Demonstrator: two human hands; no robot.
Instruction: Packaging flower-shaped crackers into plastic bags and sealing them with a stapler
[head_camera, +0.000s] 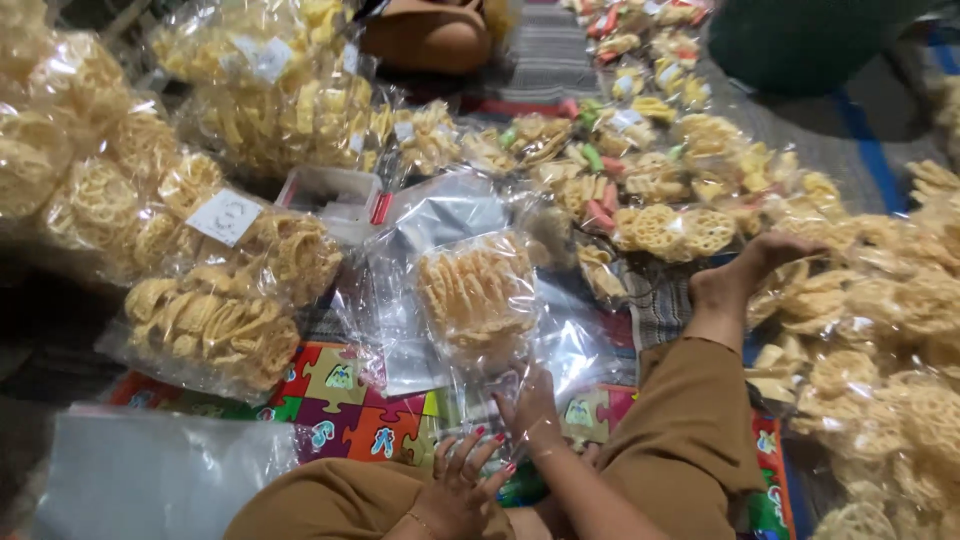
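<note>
Cracker bag (478, 295) before both hands — seemingly on empty bags (440, 215).

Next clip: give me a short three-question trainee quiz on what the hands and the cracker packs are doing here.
1. True or false: the right hand touches the clear bag of yellow crackers.
2. What lies under the bags near the hands? A) puzzle-piece floor mat B) metal tray C) bare wood
3. Which body part rests among the loose crackers on the right?

Key:
1. True; its fingers are at the bag's lower edge, while the left hand hovers beside it.
2. A.
3. A bare foot.
</note>
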